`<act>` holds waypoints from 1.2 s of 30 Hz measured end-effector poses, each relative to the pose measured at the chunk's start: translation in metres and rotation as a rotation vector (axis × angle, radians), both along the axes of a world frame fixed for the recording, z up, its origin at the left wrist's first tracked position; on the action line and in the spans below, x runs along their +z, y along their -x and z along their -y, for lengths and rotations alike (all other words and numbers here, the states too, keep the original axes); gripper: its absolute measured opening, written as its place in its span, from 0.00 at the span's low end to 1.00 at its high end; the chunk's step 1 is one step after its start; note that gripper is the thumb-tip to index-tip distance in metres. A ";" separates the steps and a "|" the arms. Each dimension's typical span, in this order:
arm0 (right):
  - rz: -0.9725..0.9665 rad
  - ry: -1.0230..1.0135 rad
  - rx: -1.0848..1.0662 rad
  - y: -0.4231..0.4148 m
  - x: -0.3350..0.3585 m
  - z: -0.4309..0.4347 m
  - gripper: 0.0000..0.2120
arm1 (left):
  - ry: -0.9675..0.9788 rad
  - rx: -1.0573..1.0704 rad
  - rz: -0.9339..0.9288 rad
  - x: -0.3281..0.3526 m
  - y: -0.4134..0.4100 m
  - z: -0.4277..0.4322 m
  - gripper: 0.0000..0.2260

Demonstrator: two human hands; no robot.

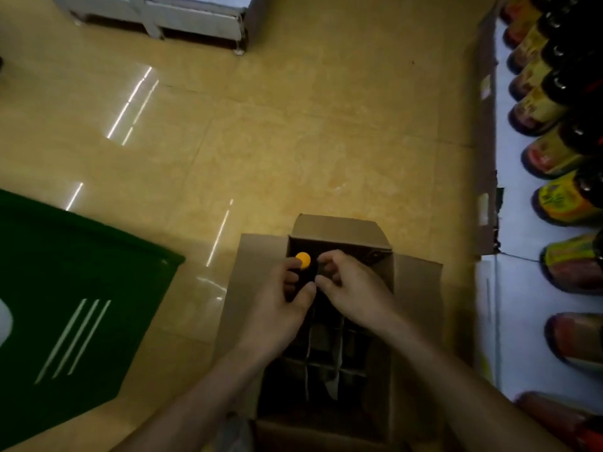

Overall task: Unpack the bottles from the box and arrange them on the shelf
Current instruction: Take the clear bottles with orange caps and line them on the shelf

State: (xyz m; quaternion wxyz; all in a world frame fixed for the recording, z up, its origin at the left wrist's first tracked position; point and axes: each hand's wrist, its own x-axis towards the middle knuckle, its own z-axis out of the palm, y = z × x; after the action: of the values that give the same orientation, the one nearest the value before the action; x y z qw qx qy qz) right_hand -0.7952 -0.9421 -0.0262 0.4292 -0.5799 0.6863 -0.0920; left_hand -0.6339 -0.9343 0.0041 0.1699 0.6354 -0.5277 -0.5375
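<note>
Bottle (303, 261), dark and orange-capped, standing upright in the far left cell of the box (339, 231) and being gripped by the left hand (280, 305), fingers and thumb curling round the neck just under the cap. Right hand (355, 288) reaching into the neighbouring far cell with fingers curling inward; being too dark there to tell whether pinching a second neck or holding nothing. Sitting on the tan floor (293, 141), flaps folded outward, near the white shelf (522, 288) on the right, with labelled shelved bottles (561, 197) lining its edge in a row and a green basket (65, 272) lying well apart on the left. Showing bare cardboard dividers (341, 340) across the nearer cells, seemingly emptied, though being too dim to say for sure. Probably handling as a full, rigid container, so fairly heavy for its width, smooth-sided and likely breakable if knocked against the shelf edge or dropped on the tiles. Judging the neck a fair place for drawing it straight up clear of the dividers, the cap's rim acting as a stop against slipping; then likely calling for a second hold round the labelled body or under the base before carrying it across.
</note>
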 end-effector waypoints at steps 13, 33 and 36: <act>-0.056 0.164 0.192 -0.006 -0.125 0.024 0.20 | 0.313 -0.152 0.140 -0.077 0.010 0.052 0.21; -0.005 0.271 0.162 -0.017 -0.117 0.024 0.11 | 0.439 -0.350 0.248 -0.102 0.015 0.046 0.26; 0.002 0.253 0.146 -0.018 -0.116 0.024 0.11 | 0.444 -0.408 0.279 -0.101 0.016 0.045 0.27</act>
State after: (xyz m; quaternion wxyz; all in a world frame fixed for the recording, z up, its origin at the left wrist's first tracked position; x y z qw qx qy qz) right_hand -0.7769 -0.9657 -0.1423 0.3588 -0.6775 0.6250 -0.1468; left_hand -0.6494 -0.9797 -0.0973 0.1192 0.5316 -0.7664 -0.3403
